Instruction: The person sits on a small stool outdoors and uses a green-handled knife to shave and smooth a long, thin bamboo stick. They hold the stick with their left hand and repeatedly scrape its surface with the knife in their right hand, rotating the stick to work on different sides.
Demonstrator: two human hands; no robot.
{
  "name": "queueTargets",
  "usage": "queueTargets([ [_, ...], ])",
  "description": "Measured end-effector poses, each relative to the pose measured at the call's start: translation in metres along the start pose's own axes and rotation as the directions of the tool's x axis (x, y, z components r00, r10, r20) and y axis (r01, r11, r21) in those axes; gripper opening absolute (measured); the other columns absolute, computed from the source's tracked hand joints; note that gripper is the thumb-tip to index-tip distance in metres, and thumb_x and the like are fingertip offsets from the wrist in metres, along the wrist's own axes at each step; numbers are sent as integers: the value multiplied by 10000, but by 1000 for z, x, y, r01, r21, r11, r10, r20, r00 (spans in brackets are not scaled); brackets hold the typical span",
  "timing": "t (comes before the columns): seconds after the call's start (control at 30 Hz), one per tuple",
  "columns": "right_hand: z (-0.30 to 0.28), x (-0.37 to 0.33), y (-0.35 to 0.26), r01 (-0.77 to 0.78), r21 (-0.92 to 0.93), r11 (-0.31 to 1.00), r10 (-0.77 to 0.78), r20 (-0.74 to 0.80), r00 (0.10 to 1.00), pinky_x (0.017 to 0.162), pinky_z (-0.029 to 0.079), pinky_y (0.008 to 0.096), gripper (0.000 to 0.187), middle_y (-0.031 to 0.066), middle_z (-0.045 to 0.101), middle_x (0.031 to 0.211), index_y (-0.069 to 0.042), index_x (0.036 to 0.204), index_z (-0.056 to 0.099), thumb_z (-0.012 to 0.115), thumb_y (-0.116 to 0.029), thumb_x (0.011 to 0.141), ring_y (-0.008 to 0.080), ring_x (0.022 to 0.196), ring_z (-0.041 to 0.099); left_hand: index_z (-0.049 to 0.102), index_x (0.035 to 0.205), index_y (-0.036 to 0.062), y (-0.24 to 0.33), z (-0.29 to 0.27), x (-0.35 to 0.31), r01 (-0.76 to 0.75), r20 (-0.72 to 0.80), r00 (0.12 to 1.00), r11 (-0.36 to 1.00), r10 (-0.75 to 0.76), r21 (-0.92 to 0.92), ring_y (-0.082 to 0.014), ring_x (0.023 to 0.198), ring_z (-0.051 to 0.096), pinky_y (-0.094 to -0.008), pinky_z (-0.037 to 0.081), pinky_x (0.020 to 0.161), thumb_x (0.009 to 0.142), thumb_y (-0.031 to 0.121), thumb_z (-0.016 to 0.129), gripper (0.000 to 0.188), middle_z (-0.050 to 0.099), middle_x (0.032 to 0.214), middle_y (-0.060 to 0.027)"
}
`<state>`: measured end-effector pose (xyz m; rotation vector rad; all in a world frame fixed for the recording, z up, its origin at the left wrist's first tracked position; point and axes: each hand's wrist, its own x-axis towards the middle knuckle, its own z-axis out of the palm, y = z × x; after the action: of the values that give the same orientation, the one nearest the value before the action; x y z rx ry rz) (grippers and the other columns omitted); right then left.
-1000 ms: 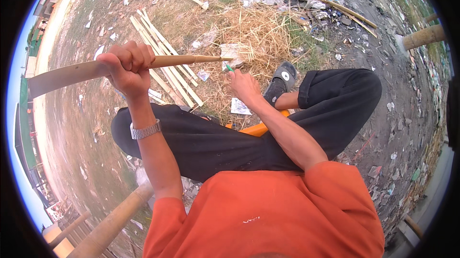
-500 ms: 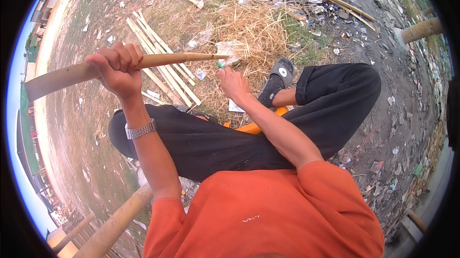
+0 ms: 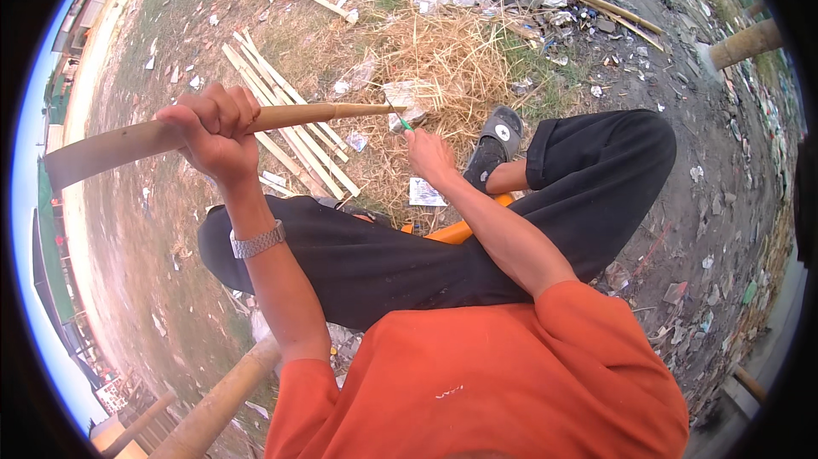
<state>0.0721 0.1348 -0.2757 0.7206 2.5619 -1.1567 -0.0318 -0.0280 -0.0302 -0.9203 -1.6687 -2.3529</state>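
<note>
Left fingers (image 3: 230, 110): one strip (image 3: 294, 116); right fingers (image 3: 416, 140): one tool (image 3: 406, 125)

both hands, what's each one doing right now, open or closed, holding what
Left hand: closed, holding the bamboo piece.
Right hand: closed, holding a small green-handled tool.

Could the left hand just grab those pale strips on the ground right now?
Probably not without letting go: the left hand is closed around the long bamboo piece, which crosses in front of the pale strips in this view. Some near ends look uncovered.
</note>
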Motion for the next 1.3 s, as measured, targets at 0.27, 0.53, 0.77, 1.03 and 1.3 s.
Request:
queueTargets([
  [0.27, 21, 19, 28, 10, -6, 1000, -10, -53, 999, 769, 452, 539, 439, 275, 617, 854, -8, 1008, 548, 308, -374, 971, 461, 864, 588, 247, 601, 144, -1, 2, 4, 3, -36, 999, 1000, -3, 3, -91, 430, 186, -258, 229, 467, 924, 559, 348, 536, 183, 516, 44],
  [0.53, -5, 2, -15, 79, 256, 963, -48, -126, 991, 632, 423, 534, 415, 275, 583, 680, 3, 948, 530, 327, -358, 977, 460, 679, 576, 243, 595, 148, 0, 14, 8, 0, -99, 995, 999, 5, 47, -90, 426, 184, -257, 227, 444, 930, 537, 378, 531, 193, 508, 46],
  [0.77, -52, -53, -78, 241, 209, 948, -235, -57, 970, 643, 430, 549, 374, 274, 574, 659, 3, 946, 515, 348, -330, 974, 469, 673, 572, 239, 599, 148, 0, 1, 3, -31, -156, 987, 996, 43, 79, -83, 401, 207, -241, 237, 418, 933, 538, 377, 532, 198, 489, 35],
  [1.03, -63, -58, -80, 239, 157, 958, -238, -23, 971, 692, 454, 542, 403, 284, 597, 732, 13, 964, 530, 328, -336, 975, 470, 748, 590, 253, 620, 150, -1, -1, 0, -24, 25, 999, 999, 23, 46, -94, 395, 214, -262, 274, 433, 933, 561, 312, 520, 209, 494, 36],
  [1.3, -52, -51, -62, 206, 101, 973, -200, -70, 977, 673, 441, 548, 403, 285, 600, 752, 15, 940, 528, 338, -338, 974, 459, 747, 590, 267, 629, 148, -1, -1, 1, -18, 130, 991, 1000, 16, 16, -97, 404, 218, -271, 278, 440, 937, 560, 294, 516, 214, 499, 32],
])
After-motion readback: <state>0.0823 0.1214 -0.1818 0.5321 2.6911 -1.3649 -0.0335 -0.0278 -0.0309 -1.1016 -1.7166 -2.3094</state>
